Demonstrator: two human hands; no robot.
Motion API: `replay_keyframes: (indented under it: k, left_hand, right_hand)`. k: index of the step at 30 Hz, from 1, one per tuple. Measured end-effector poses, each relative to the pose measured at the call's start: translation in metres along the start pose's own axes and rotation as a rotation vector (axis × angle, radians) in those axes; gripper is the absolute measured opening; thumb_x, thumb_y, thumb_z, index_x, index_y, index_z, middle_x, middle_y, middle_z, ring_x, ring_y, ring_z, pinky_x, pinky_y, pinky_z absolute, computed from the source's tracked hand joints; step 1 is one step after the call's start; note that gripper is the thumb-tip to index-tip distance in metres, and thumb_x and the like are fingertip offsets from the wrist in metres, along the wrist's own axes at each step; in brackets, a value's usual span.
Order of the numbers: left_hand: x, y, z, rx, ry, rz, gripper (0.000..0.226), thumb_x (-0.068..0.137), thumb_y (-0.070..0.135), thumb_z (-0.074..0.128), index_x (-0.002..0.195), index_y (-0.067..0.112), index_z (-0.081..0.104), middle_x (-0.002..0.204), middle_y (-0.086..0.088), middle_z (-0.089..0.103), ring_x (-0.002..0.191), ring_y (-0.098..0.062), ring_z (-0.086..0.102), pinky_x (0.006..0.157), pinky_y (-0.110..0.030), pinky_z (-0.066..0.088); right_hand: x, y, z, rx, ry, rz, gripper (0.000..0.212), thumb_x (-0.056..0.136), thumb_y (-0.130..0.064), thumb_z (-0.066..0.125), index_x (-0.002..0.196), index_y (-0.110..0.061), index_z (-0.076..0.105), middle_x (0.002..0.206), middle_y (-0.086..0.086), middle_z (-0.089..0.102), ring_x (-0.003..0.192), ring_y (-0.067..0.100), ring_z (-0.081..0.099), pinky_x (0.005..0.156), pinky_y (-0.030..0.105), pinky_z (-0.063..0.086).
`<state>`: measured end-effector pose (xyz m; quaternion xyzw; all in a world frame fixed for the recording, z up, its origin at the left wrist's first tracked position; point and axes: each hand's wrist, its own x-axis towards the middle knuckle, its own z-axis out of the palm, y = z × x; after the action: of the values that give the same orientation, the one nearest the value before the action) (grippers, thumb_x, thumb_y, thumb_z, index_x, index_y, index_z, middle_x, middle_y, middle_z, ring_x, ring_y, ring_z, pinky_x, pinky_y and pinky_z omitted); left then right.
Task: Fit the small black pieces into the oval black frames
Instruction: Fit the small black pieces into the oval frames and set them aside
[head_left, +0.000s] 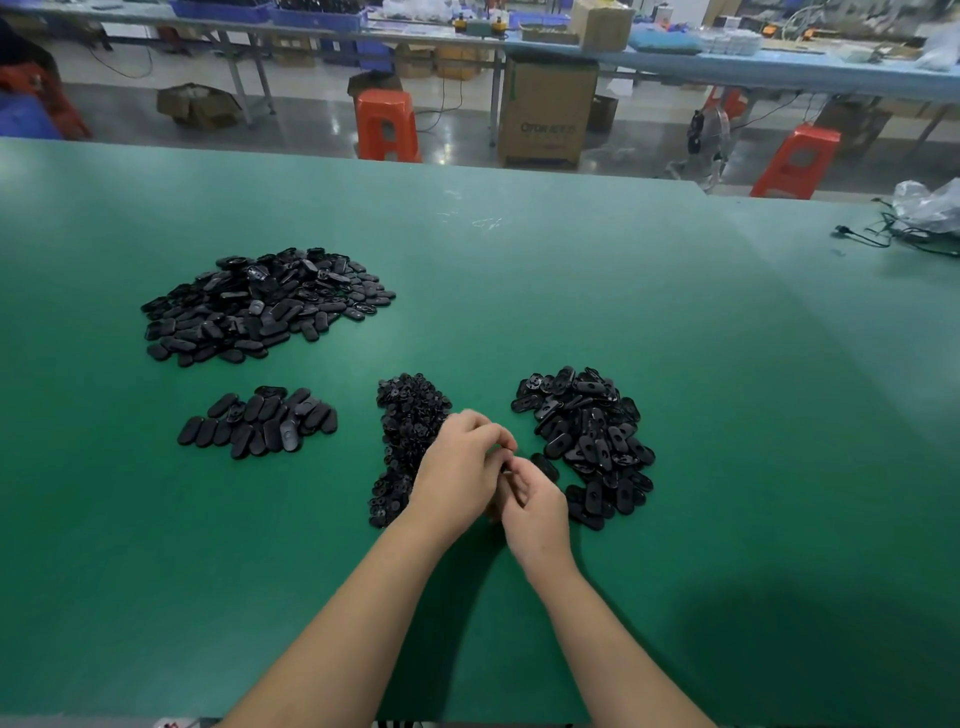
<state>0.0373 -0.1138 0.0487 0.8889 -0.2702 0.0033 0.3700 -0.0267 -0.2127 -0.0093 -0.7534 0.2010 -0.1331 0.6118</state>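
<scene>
My left hand (460, 470) and my right hand (535, 512) meet fingertip to fingertip low over the green table (675, 364). Both have curled fingers. A small dark part shows between them; my left hand pinches it, and my right hand's curled fingers hide most of what they hold, seemingly an oval frame. The pile of small black pieces (402, 431) lies just left of and under my left hand. A heap of oval black frames (592, 441) lies right of my right hand, with one frame (544, 466) just beyond its fingers.
A large heap of oval black parts (260, 306) lies at the far left, and a smaller flat group (260, 421) lies nearer. A plastic bag and cables (919, 218) sit at the far right edge. Orange stools and cardboard boxes stand beyond the table.
</scene>
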Motion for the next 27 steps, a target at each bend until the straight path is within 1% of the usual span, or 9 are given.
replay_keyframes:
  k: [3, 7, 8, 10, 12, 14, 18, 24, 27]
  left_hand:
    - [0.0, -0.002, -0.002, -0.237, 0.147, -0.183, 0.012, 0.094, 0.015, 0.067, 0.09, 0.024, 0.074, 0.091, 0.012, 0.066, 0.082, 0.003, 0.057, 0.074, -0.01, 0.043]
    - [-0.001, -0.005, -0.003, -0.638, 0.067, -0.49, 0.02, 0.094, 0.008, 0.067, 0.086, 0.024, 0.076, 0.06, 0.015, 0.066, 0.049, 0.003, 0.051, 0.051, -0.013, 0.041]
    - [-0.002, -0.007, -0.003, -0.699, 0.051, -0.53, 0.02, 0.094, 0.006, 0.066, 0.087, 0.022, 0.077, 0.057, 0.014, 0.064, 0.047, -0.001, 0.049, 0.048, -0.015, 0.041]
    - [-0.005, -0.009, -0.001, -0.789, 0.036, -0.585, 0.017, 0.094, 0.003, 0.066, 0.091, 0.017, 0.076, 0.06, 0.009, 0.065, 0.048, -0.005, 0.049, 0.048, -0.018, 0.043]
    - [-0.007, -0.011, 0.0, -0.846, 0.035, -0.627, 0.013, 0.093, 0.002, 0.067, 0.095, 0.013, 0.075, 0.067, 0.002, 0.068, 0.052, -0.007, 0.052, 0.05, -0.02, 0.046]
    - [-0.007, -0.012, 0.001, -0.863, 0.036, -0.651, 0.01, 0.092, 0.002, 0.069, 0.094, 0.01, 0.074, 0.07, -0.002, 0.069, 0.054, -0.009, 0.054, 0.05, -0.02, 0.046]
    - [-0.007, -0.012, 0.001, -0.838, 0.032, -0.651, 0.007, 0.089, 0.001, 0.072, 0.087, 0.008, 0.074, 0.063, -0.002, 0.067, 0.052, -0.009, 0.055, 0.049, -0.021, 0.047]
    - [-0.009, -0.01, 0.004, -0.706, 0.024, -0.615, 0.01, 0.089, 0.004, 0.072, 0.084, 0.012, 0.076, 0.062, 0.006, 0.069, 0.048, -0.004, 0.055, 0.049, -0.019, 0.045]
    - [-0.01, -0.006, 0.008, -0.581, 0.031, -0.568, 0.014, 0.088, 0.008, 0.073, 0.08, 0.019, 0.076, 0.072, 0.004, 0.075, 0.061, -0.007, 0.065, 0.056, -0.02, 0.048]
  right_hand:
    - [-0.001, 0.0, 0.001, 0.007, 0.058, -0.004, 0.013, 0.097, -0.014, 0.064, 0.096, -0.025, 0.058, 0.074, -0.011, 0.075, 0.064, 0.003, 0.07, 0.065, 0.029, 0.053]
    - [-0.001, 0.002, 0.0, 0.047, 0.098, 0.002, 0.011, 0.096, -0.018, 0.065, 0.1, -0.02, 0.056, 0.079, -0.005, 0.078, 0.08, 0.011, 0.076, 0.08, 0.041, 0.058]
    - [0.0, 0.002, 0.0, 0.05, 0.098, 0.001, 0.013, 0.096, -0.019, 0.066, 0.103, -0.022, 0.056, 0.077, -0.005, 0.077, 0.078, 0.01, 0.075, 0.079, 0.038, 0.058]
    - [0.0, 0.004, 0.0, 0.01, 0.1, -0.038, 0.021, 0.096, -0.021, 0.066, 0.113, -0.03, 0.057, 0.064, -0.012, 0.07, 0.063, -0.001, 0.065, 0.069, 0.023, 0.052]
    - [0.0, 0.004, 0.0, -0.001, 0.087, -0.055, 0.027, 0.098, -0.019, 0.064, 0.123, -0.029, 0.06, 0.061, -0.013, 0.066, 0.06, -0.001, 0.061, 0.068, 0.02, 0.05]
    - [0.0, 0.003, 0.0, 0.057, 0.068, -0.023, 0.022, 0.101, -0.014, 0.058, 0.117, -0.028, 0.063, 0.078, -0.008, 0.075, 0.074, 0.006, 0.073, 0.077, 0.028, 0.058]
    - [-0.001, -0.002, 0.0, 0.112, 0.111, 0.031, 0.022, 0.105, -0.01, 0.047, 0.103, -0.029, 0.058, 0.091, 0.0, 0.074, 0.077, 0.013, 0.075, 0.071, 0.031, 0.062]
    - [-0.001, -0.003, -0.001, 0.135, 0.09, 0.046, 0.017, 0.105, -0.01, 0.047, 0.105, -0.024, 0.057, 0.09, 0.002, 0.077, 0.078, 0.019, 0.076, 0.079, 0.044, 0.061]
    - [-0.001, -0.001, -0.001, 0.075, 0.095, 0.051, 0.015, 0.103, -0.014, 0.05, 0.104, -0.026, 0.058, 0.09, -0.001, 0.077, 0.086, 0.018, 0.074, 0.086, 0.052, 0.058]
